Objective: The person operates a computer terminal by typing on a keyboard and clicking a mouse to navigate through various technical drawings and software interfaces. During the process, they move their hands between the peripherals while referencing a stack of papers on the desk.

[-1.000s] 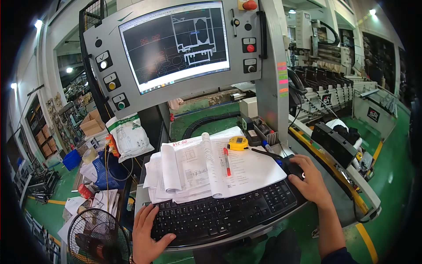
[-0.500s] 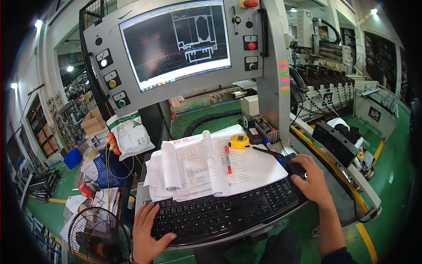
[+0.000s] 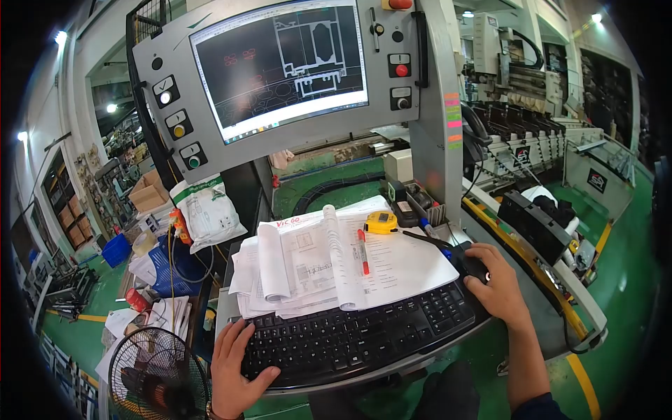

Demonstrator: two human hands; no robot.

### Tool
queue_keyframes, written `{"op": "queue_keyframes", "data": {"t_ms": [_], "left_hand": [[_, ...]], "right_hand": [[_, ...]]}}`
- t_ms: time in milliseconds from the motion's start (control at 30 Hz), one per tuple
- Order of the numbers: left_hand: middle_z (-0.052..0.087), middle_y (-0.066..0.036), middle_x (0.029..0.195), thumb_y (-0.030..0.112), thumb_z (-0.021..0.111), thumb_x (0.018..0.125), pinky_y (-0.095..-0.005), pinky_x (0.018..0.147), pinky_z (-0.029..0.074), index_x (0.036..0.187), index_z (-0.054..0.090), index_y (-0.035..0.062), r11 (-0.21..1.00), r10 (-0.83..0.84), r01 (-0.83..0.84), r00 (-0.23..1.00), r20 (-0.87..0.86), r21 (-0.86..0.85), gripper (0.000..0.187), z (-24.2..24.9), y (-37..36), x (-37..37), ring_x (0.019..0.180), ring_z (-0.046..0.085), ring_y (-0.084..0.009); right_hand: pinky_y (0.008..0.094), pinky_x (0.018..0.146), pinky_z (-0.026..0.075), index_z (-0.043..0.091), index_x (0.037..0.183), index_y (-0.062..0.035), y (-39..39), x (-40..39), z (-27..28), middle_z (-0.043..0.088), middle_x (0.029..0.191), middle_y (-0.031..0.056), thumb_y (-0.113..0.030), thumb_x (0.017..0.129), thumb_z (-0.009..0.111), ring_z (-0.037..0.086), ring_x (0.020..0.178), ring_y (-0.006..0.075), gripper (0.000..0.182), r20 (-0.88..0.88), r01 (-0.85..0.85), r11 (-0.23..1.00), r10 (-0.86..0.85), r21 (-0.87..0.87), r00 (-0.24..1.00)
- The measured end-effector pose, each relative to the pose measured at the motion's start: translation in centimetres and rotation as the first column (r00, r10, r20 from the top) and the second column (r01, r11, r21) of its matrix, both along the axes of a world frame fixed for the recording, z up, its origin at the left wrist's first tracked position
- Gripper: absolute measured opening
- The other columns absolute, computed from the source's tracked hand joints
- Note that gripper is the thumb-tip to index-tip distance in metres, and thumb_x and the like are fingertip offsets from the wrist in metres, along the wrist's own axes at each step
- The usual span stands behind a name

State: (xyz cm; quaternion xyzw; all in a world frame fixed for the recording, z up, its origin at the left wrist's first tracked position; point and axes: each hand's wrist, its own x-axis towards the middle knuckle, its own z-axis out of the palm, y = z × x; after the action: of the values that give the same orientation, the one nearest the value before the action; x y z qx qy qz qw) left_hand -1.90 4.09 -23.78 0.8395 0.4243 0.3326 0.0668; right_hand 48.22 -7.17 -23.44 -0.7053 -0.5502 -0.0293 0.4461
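My right hand is curled over a black computer mouse to the right of the keyboard. The left end of the black keyboard lies under the fingertips of my left hand, which rests with fingers stretched and the thumb apart. Behind the keys, a stack of printed papers with curled sheets partly overlaps the keyboard. On the papers lie a red marker pen and a yellow tape measure. A monitor above shows a white profile drawing on a dark background.
Buttons, among them a red one, flank the monitor. At lower left stands a black fan. A white plastic bag sits left of the papers. A yellow rail and a machine stand to the right.
Both hands stay in nearly the same places. The profile drawing on the monitor looks slightly different, with its upper left part changed a little.
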Motion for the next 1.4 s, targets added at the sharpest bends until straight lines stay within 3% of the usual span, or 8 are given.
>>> {"op": "queue_keyframes", "data": {"t_ms": [567,867,1400], "left_hand": [[0.062,-0.024,0.164,0.059,0.091,0.085,-0.0595,0.130,0.040,0.155,0.066,0.0007,1.000,-0.005,0.005,1.000,-0.012,0.000,0.095,-0.02,0.06,0.01,0.157,0.052,-0.0478],[0.062,-0.024,0.164,0.058,0.092,0.084,-0.0611,0.130,0.040,0.155,0.067,0.0011,1.000,0.006,-0.006,1.000,-0.019,-0.004,0.094,-0.09,0.02,-0.05,0.157,0.051,-0.0492],[0.064,-0.023,0.163,0.056,0.092,0.084,-0.0613,0.131,0.040,0.153,0.068,0.0013,1.000,0.014,-0.014,1.000,-0.026,0.011,0.091,-0.13,-0.06,0.00,0.158,0.050,-0.0493]], "right_hand": [[0.0479,0.112,0.056,0.070,0.137,-0.0037,0.03,0.24,-0.41,0.071,0.146,0.0191,-0.017,0.086,0.076,0.071,0.132,0.0436,0.054,0.004,0.015,0.998,-0.016,0.057,1.000],[0.0472,0.105,0.057,0.067,0.144,-0.0054,0.06,0.03,-0.04,0.066,0.152,0.0181,-0.022,0.096,0.078,0.069,0.132,0.0425,0.053,0.018,-0.005,1.000,0.005,-0.001,1.000],[0.0489,0.117,0.053,0.069,0.145,-0.0034,0.06,0.05,0.04,0.062,0.157,0.0208,-0.024,0.098,0.077,0.065,0.140,0.0445,0.052,0.004,-0.025,0.999,0.025,-0.032,1.000]]}}
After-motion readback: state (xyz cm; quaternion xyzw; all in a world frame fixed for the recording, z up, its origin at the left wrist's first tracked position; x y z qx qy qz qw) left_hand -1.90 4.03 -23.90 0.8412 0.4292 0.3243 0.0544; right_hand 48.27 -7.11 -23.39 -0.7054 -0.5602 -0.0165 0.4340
